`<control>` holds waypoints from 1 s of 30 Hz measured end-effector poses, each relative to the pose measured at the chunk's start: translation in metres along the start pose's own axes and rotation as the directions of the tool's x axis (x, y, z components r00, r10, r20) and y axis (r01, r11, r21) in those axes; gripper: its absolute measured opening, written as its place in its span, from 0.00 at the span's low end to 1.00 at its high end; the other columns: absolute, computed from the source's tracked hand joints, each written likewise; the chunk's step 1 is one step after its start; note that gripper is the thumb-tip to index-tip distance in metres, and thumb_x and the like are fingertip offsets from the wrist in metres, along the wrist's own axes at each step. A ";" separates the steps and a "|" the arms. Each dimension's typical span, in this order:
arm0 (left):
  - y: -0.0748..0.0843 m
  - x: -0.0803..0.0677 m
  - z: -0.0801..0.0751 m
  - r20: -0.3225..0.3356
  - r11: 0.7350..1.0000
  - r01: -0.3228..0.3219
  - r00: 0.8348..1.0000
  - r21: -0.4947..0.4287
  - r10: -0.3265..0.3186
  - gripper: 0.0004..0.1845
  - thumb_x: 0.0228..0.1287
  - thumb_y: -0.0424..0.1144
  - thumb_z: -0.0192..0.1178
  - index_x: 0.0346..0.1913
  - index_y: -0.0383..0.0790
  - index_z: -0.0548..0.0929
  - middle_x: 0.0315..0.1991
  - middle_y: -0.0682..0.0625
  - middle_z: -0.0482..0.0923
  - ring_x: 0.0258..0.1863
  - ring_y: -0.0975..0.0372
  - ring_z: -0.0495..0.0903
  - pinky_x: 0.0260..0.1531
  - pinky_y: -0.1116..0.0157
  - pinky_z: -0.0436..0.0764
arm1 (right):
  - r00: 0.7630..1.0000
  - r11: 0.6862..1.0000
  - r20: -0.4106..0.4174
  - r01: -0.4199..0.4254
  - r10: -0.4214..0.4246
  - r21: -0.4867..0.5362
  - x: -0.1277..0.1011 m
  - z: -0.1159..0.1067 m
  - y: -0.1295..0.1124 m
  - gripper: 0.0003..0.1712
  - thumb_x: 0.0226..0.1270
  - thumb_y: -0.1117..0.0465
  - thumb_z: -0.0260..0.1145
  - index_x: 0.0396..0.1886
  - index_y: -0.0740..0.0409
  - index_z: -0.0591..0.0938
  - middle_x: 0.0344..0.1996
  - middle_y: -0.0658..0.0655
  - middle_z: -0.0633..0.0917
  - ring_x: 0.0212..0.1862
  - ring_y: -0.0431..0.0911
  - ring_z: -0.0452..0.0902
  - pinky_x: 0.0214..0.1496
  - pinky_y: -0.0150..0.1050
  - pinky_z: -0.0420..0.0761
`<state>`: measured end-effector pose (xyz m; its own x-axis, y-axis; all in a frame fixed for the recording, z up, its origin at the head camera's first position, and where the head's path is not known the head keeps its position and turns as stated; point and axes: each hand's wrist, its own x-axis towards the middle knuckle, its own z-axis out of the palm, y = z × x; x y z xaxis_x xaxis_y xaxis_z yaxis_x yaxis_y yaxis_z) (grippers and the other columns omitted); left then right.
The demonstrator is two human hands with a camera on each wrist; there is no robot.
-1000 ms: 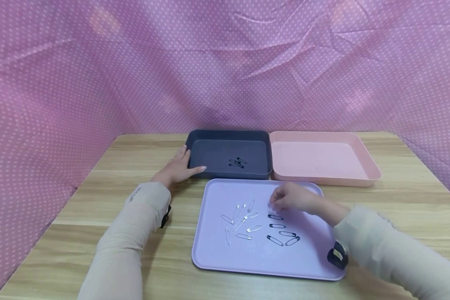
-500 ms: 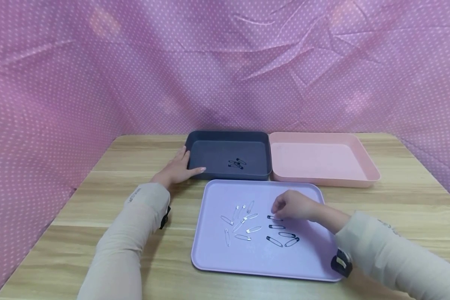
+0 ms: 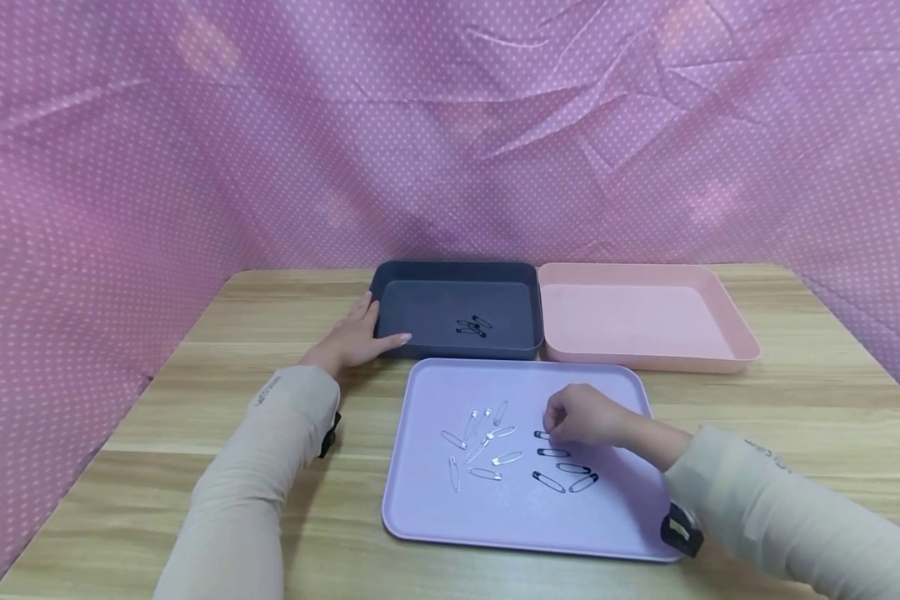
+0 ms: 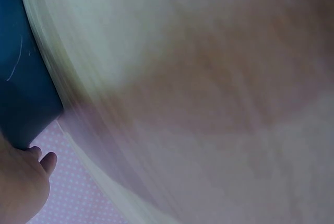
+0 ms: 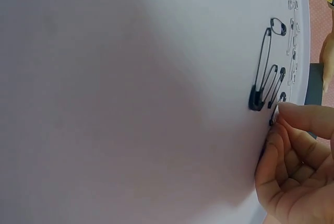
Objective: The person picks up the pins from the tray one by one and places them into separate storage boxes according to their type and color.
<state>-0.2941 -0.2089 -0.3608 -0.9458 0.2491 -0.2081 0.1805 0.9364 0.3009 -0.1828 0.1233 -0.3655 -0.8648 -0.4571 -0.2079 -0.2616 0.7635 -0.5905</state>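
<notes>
right hand (image 3: 583,415) curls its fingertips onto the nearest black pin (image 3: 543,435), lying crosswise just under them; left hand (image 3: 354,337) rests flat, holding nothing, against the dark tray (image 3: 390,287).

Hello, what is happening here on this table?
A person's right hand pinches a black safety pin on the flat lilac tray, where more black pins and silver pins lie. The left hand rests on the corner of the dark blue tray, which holds a few black pins. The pink tray beside it holds no pins.
</notes>
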 end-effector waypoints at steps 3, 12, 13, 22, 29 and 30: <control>0.000 0.000 0.000 0.000 1.000 0.000 1.000 0.000 0.000 0.56 0.45 0.74 0.37 0.66 0.33 0.38 0.66 0.44 0.25 0.64 0.54 0.29 0.59 0.52 0.41 | 0.999 0.999 0.006 0.044 -0.044 0.000 0.000 -0.001 0.001 0.09 0.45 0.69 0.64 0.14 0.54 0.75 0.16 0.46 0.75 0.27 0.41 0.68 0.34 0.37 0.67; -0.001 -0.001 0.000 -0.004 1.000 -0.001 1.000 -0.003 0.001 0.56 0.46 0.74 0.37 0.66 0.33 0.38 0.66 0.44 0.25 0.64 0.54 0.29 0.59 0.53 0.41 | 0.999 0.998 0.035 0.005 -0.008 0.067 0.001 -0.002 0.000 0.07 0.46 0.69 0.62 0.16 0.56 0.75 0.17 0.47 0.75 0.26 0.41 0.68 0.35 0.37 0.67; -0.001 -0.001 0.001 -0.003 1.000 -0.001 1.000 -0.006 0.001 0.56 0.46 0.74 0.38 0.66 0.33 0.38 0.66 0.44 0.25 0.64 0.54 0.29 0.59 0.53 0.41 | 0.999 0.997 0.036 -0.001 -0.002 0.078 0.001 -0.002 0.000 0.06 0.47 0.69 0.62 0.16 0.57 0.75 0.17 0.48 0.75 0.26 0.41 0.68 0.34 0.37 0.68; -0.001 -0.001 0.000 -0.010 1.000 0.008 1.000 -0.019 -0.009 0.56 0.45 0.74 0.38 0.66 0.34 0.38 0.66 0.45 0.25 0.64 0.55 0.29 0.59 0.53 0.41 | 0.999 0.986 0.023 -0.028 0.025 0.164 0.006 -0.006 0.000 0.04 0.50 0.69 0.60 0.20 0.59 0.75 0.18 0.50 0.75 0.22 0.42 0.67 0.24 0.34 0.67; 0.000 0.000 0.000 -0.007 1.000 0.007 1.000 -0.025 -0.007 0.57 0.44 0.75 0.37 0.66 0.34 0.38 0.66 0.45 0.25 0.64 0.55 0.29 0.59 0.52 0.41 | 1.000 0.978 0.002 0.016 -0.017 0.209 0.014 -0.012 -0.002 0.02 0.51 0.68 0.60 0.23 0.61 0.76 0.19 0.51 0.74 0.23 0.43 0.68 0.25 0.34 0.68; 0.000 0.000 0.000 -0.007 1.000 0.006 1.000 -0.026 -0.007 0.57 0.44 0.75 0.37 0.66 0.34 0.38 0.66 0.44 0.25 0.64 0.55 0.29 0.59 0.52 0.41 | 1.000 0.977 -0.003 0.023 -0.023 0.214 0.016 -0.012 -0.003 0.01 0.51 0.68 0.60 0.23 0.61 0.76 0.19 0.52 0.75 0.24 0.43 0.68 0.25 0.34 0.69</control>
<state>-0.2940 -0.2093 -0.3607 -0.9488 0.2413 -0.2037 0.1673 0.9312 0.3238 -0.2008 0.1192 -0.3571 -0.8596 -0.4734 -0.1923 -0.1837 0.6375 -0.7482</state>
